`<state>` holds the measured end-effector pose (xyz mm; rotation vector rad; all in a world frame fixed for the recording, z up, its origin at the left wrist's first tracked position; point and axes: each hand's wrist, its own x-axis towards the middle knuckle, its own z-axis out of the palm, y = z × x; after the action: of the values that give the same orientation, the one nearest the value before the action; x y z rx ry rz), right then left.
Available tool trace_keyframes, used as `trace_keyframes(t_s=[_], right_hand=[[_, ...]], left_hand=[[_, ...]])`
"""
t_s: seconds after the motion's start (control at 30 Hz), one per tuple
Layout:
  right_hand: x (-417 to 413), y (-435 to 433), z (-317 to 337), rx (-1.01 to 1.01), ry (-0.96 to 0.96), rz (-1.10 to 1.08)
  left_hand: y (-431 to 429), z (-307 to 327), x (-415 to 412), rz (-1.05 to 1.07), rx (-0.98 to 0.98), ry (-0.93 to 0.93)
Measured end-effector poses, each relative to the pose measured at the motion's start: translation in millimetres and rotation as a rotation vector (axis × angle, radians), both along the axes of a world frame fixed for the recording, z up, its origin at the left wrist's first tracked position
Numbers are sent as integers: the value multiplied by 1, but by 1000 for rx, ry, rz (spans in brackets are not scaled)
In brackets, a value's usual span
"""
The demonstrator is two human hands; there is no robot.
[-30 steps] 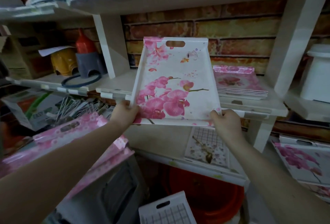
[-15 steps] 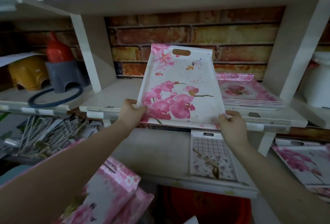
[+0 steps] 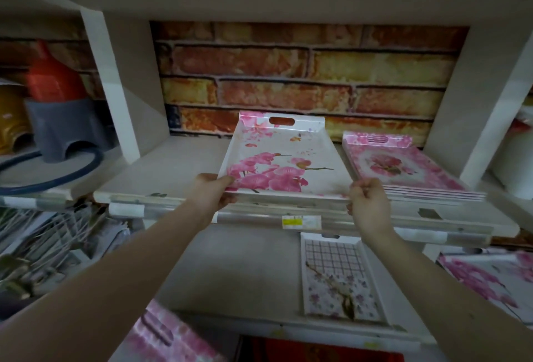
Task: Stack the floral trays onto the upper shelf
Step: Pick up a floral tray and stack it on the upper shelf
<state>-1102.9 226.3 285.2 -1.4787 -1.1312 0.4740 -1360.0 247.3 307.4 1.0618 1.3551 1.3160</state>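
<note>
A white tray with pink orchids (image 3: 284, 157) lies nearly flat over the upper shelf (image 3: 161, 177), its cut-out handle toward the brick wall. My left hand (image 3: 212, 191) grips its near left corner and my right hand (image 3: 366, 200) grips its near right corner. Right beside it on the same shelf sits a stack of pink floral trays (image 3: 403, 168). Whether the held tray touches the shelf surface I cannot tell.
A checked floral tray (image 3: 337, 278) lies on the lower shelf. More pink trays show at the bottom left (image 3: 164, 335) and lower right (image 3: 487, 278). White shelf uprights (image 3: 121, 87) flank the bay. Red, grey and yellow plastic items (image 3: 57, 107) stand left.
The orchid tray went from steeply tilted in front of the shelf to nearly flat, pushed further in over the shelf. Both hands kept their grip on its near corners.
</note>
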Motion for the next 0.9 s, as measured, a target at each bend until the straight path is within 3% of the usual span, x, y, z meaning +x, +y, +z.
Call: trace_keyframes(t_s=[0.67, 0.9], right_hand=[[10, 56, -7, -92, -50, -112], [15, 70, -10, -66, -41, -95]], left_hand=[[71, -18, 15, 3, 28, -160], [74, -15, 17, -85, 3, -129]])
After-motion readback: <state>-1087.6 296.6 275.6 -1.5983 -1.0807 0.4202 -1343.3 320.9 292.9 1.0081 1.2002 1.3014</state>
